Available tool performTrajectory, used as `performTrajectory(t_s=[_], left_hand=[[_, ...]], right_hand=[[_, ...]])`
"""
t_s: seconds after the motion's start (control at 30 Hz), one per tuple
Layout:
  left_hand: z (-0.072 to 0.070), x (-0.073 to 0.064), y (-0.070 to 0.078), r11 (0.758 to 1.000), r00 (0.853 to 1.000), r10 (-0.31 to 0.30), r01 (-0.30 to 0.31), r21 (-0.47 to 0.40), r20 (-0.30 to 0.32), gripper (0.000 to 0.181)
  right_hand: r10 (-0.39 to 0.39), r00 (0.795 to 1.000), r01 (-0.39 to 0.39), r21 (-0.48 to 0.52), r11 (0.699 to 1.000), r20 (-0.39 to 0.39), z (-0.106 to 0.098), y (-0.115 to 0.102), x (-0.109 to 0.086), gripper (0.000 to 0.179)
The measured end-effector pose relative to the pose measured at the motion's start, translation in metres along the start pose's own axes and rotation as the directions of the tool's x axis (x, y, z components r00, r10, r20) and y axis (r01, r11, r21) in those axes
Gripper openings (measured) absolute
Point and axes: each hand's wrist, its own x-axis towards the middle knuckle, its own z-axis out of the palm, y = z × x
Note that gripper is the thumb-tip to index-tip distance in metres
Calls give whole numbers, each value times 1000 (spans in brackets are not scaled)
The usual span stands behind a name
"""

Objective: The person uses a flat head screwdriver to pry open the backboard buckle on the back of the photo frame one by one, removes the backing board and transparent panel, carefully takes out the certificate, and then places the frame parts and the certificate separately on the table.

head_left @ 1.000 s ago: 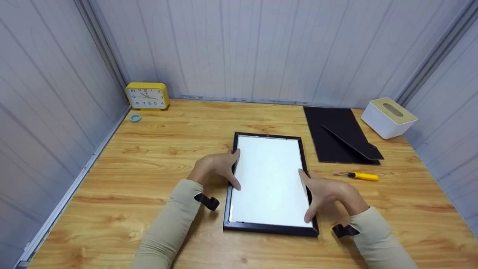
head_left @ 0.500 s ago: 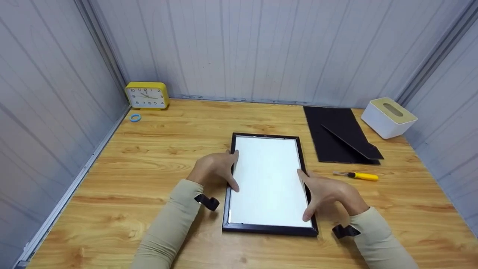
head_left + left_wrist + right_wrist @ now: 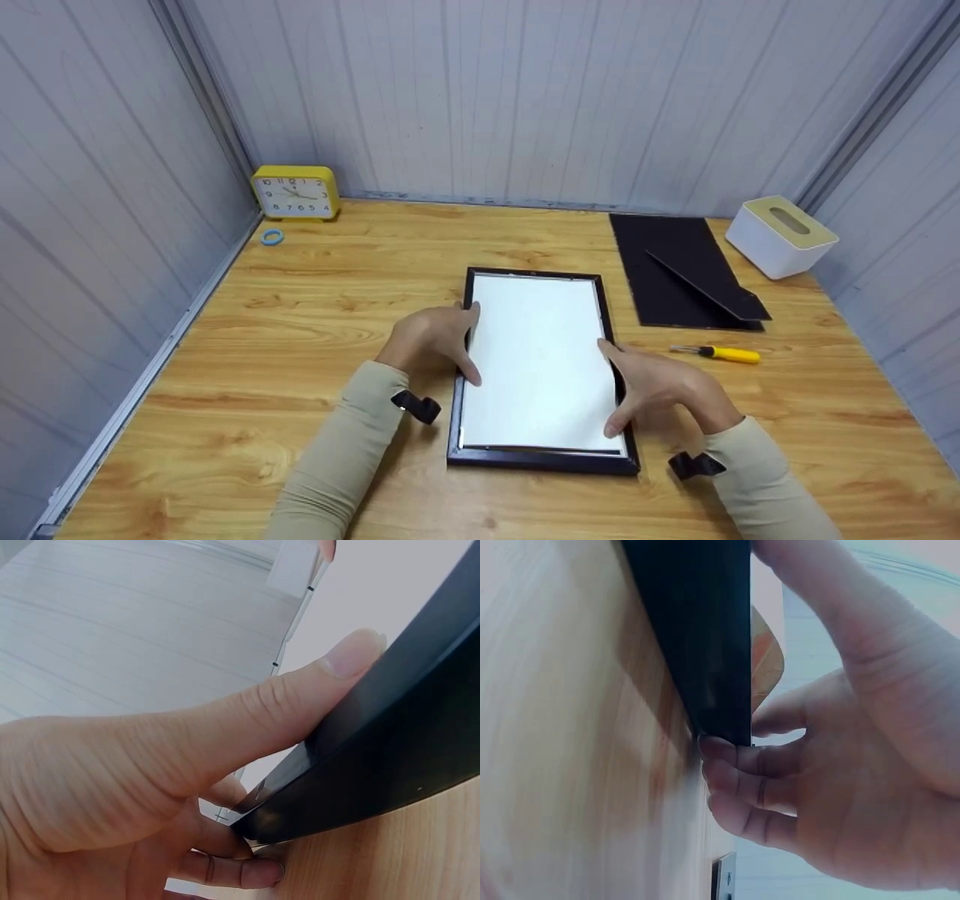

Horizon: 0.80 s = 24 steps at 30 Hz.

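Note:
A black picture frame lies flat on the wooden table with a white sheet inside it. My left hand grips the frame's left side, its thumb over the rim and sheet edge. On the opposite side, my right hand holds the frame, thumb on the sheet and other fingers curled against the outer wall. In the right wrist view, the sheet bows up above the frame, showing a coloured underside. Near the lower rim, the sheet's edge stands slightly raised, with a dark gap beneath.
A screwdriver with a yellow handle lies right of the frame. Beyond it are a black backing board with a raised flap and a white tissue box. A yellow clock and blue ring sit at the back left.
The frame has shifted slightly left. The sheet's near edge has risen and moved away from the lower rim, and my right thumb has slid a little upward with it. My left hand stays nearly still.

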Motion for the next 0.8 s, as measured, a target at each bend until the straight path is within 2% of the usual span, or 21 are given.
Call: performTrajectory(t_s=[0.13,0.27,0.4,0.47,0.53,0.63,0.7,0.77,0.8], left_hand=[[-1,1,0,999,1000,15,-15,28,2,141],[-2,2,0,999,1000,20,-20,48,1,140],[-2,3,-1,999,1000,10,-11,42,7,141],[-2,3,0,999,1000,7,-7,45,10,142],[-3,3,1,999,1000,-2,1,48,12,142],[-3,2,3,998,1000,-21,20,54,17,143],[-3,1,3,998,999,-29,28,53,16,142],[-3,0,3,998,1000,-27,27,51,15,142],[-3,0,3,999,1000,-24,23,49,16,142]], right_hand=[[-14,991,9,-41,999,-132,2,-4,-1,153],[-60,959,24,-129,991,-279,2,-9,-1,155],[-143,929,83,-183,980,-342,1,-12,1,149],[-193,918,129,-199,971,-346,-2,-12,1,145],[-233,916,178,-191,965,-326,-5,-10,0,140],[-262,932,244,-100,965,-249,-14,-3,-7,128],[-302,933,302,-31,953,-196,-20,5,-12,112],[-361,917,367,9,930,-168,-24,11,-16,88],[-399,900,406,4,914,-174,-25,14,-15,76]])
